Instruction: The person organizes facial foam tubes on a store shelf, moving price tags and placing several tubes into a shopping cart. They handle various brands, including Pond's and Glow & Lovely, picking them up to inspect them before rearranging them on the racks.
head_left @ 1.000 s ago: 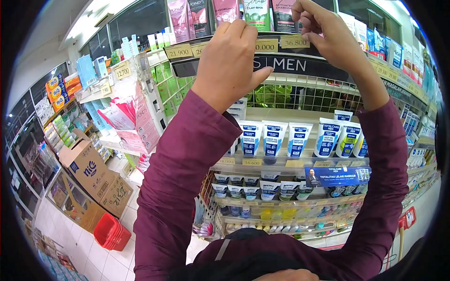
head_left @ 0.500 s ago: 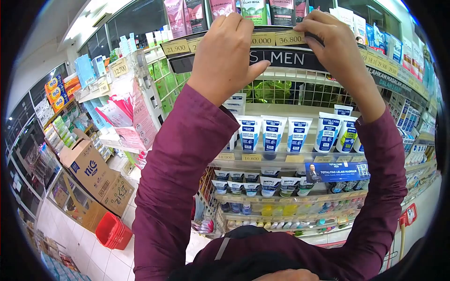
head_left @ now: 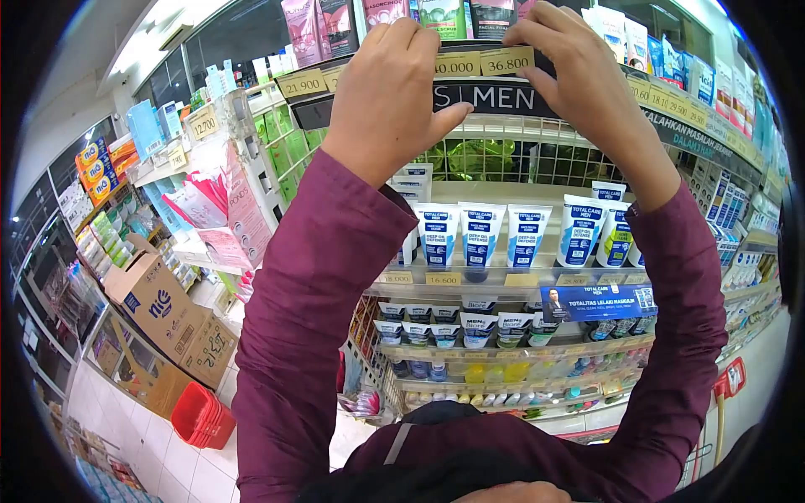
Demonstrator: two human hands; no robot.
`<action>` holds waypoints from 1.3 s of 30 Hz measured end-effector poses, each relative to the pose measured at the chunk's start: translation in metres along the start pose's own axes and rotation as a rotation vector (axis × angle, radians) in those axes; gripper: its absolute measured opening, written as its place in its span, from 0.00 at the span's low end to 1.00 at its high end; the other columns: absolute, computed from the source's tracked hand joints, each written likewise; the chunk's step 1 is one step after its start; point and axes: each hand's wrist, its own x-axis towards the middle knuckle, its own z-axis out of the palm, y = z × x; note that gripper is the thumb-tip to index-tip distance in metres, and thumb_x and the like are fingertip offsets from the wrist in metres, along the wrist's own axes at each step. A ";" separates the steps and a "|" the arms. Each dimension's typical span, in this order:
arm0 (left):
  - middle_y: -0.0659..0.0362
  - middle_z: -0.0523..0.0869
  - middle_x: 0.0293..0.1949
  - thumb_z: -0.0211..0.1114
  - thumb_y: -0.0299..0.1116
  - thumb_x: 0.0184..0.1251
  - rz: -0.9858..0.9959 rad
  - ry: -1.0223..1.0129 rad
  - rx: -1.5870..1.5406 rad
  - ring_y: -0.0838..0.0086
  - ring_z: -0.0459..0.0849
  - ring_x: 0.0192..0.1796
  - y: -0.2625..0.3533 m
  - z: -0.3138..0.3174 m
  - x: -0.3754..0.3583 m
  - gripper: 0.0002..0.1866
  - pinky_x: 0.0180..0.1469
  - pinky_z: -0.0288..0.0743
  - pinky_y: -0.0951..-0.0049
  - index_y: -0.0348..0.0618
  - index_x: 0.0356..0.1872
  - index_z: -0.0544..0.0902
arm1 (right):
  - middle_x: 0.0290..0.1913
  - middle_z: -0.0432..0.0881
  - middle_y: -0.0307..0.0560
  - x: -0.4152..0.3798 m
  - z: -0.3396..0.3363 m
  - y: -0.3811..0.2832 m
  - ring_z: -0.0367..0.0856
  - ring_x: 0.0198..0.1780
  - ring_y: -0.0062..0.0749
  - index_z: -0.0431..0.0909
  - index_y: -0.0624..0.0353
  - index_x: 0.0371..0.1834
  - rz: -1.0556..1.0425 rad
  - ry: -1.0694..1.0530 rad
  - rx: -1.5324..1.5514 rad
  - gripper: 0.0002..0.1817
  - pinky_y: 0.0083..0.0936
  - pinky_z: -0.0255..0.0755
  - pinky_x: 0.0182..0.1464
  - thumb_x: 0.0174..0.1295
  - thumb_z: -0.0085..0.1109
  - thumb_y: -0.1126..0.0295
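My left hand (head_left: 390, 94) is at the top shelf, its fingers curled over the front edge and its thumb stretched out beside the black "MEN" sign (head_left: 503, 98). Farther right, my right hand (head_left: 579, 80) has its fingers bent over the same edge, near the 36.800 price tag (head_left: 506, 61), with the thumb below. Behind the edge stand facial foam tubes, among them a green one (head_left: 443, 18) between my hands and a pink one (head_left: 303, 32) to the left. The fingertips of my left hand are partly hidden.
Lower shelves hold white and blue tubes (head_left: 480, 235) and small Biore tubes (head_left: 480, 329). A blue banner (head_left: 597, 303) hangs on a shelf front. On the left are a cardboard box (head_left: 159, 306) and red baskets (head_left: 201, 417) on the floor. A red-headed handle tool (head_left: 731, 377) stands right.
The view has shifted slightly, so the shelf and its products sit a little farther left. Both hands remain at the top shelf edge; the right one appears slightly more to the left.
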 end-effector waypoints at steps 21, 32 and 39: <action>0.53 0.80 0.39 0.81 0.43 0.44 0.025 0.061 -0.032 0.56 0.80 0.43 -0.003 0.002 0.000 0.28 0.48 0.76 0.59 0.39 0.42 0.79 | 0.34 0.81 0.62 0.017 -0.001 -0.006 0.80 0.43 0.54 0.78 0.72 0.32 -0.051 -0.101 -0.085 0.07 0.41 0.76 0.49 0.55 0.49 0.82; 0.53 0.80 0.40 0.81 0.43 0.44 0.039 0.059 -0.035 0.57 0.81 0.44 -0.006 0.002 -0.001 0.28 0.49 0.76 0.60 0.39 0.45 0.80 | 0.30 0.83 0.63 0.044 -0.010 -0.009 0.85 0.37 0.55 0.81 0.70 0.27 0.148 -0.404 -0.140 0.05 0.42 0.78 0.42 0.51 0.60 0.77; 0.53 0.81 0.40 0.81 0.43 0.44 0.040 0.050 -0.036 0.57 0.81 0.44 -0.006 0.001 -0.001 0.28 0.49 0.76 0.60 0.39 0.45 0.80 | 0.29 0.84 0.63 0.042 -0.008 -0.003 0.85 0.37 0.56 0.83 0.68 0.28 0.140 -0.373 -0.092 0.04 0.43 0.78 0.41 0.50 0.61 0.77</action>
